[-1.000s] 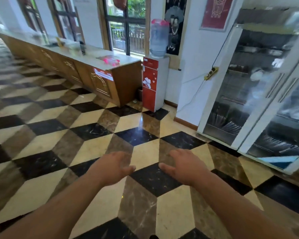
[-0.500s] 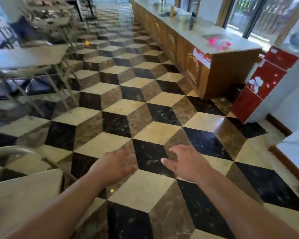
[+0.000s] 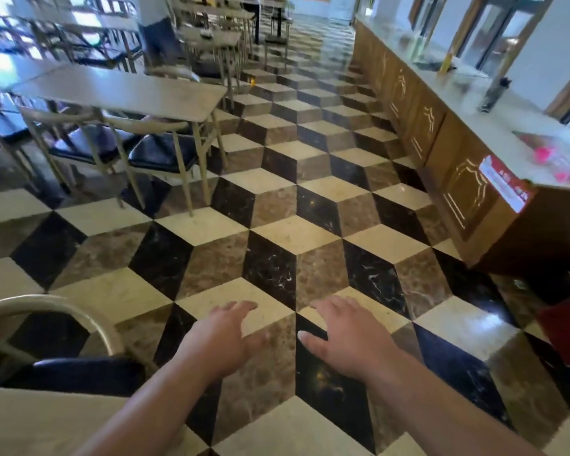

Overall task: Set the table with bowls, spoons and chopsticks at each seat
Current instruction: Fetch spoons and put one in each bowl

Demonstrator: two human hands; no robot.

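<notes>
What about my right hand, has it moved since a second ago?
Yes. The right hand swung left: earlier it was right of the end of the wooden counter, now left of it.

The red-and-white sticker (image 3: 506, 183) on the wooden counter (image 3: 435, 149) bears print too blurred to read.

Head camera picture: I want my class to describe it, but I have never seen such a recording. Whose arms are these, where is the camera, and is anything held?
No machine: a person wears a wide-angle camera on the head, looking forward and down, so the arms are their own. The left hand and right hand hover over the tiled floor, fingers relaxed, holding nothing. On the left stands a table with black-seated chairs; a long wooden counter runs along the right. The picture is blurred; no bowls, spoons or chopsticks can be made out.
</notes>
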